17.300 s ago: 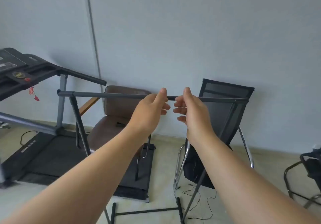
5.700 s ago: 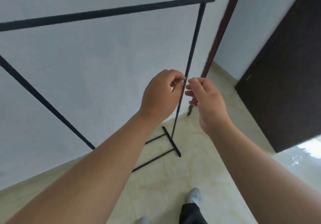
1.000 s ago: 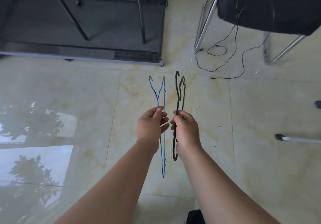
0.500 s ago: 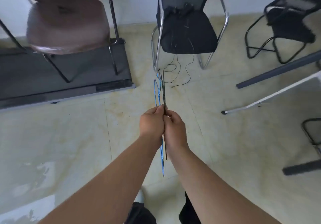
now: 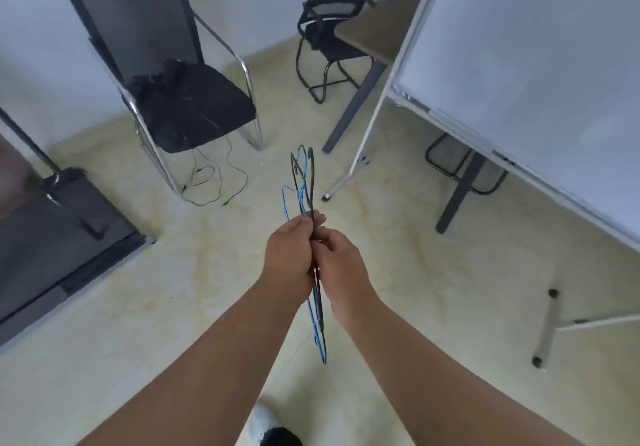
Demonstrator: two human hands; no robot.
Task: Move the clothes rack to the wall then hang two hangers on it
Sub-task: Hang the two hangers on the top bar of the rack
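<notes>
- Here, blue wire hanger (image 5: 313, 317) and black hanger (image 5: 309, 182) are pressed together edge-on, held in mid-air above the tiled floor (image 5: 173, 290), hooks pointing away from the person.
- Left hand (image 5: 289, 255) closed around both hangers at mid-length; right hand (image 5: 341, 265) touching it, fingers curled on the same bundle.
- Lower ends of the hangers stick out below the hands, between the forearms.
- Clothes rack not identifiable in this view.
- Beyond the hooks: black chair (image 5: 194, 113) with chrome legs, a thin cable (image 5: 214, 182) on the floor beneath it.
- Right: whiteboard (image 5: 519, 65) on a stand; table (image 5: 377, 33) and a second black chair (image 5: 329, 47) behind it.
</notes>
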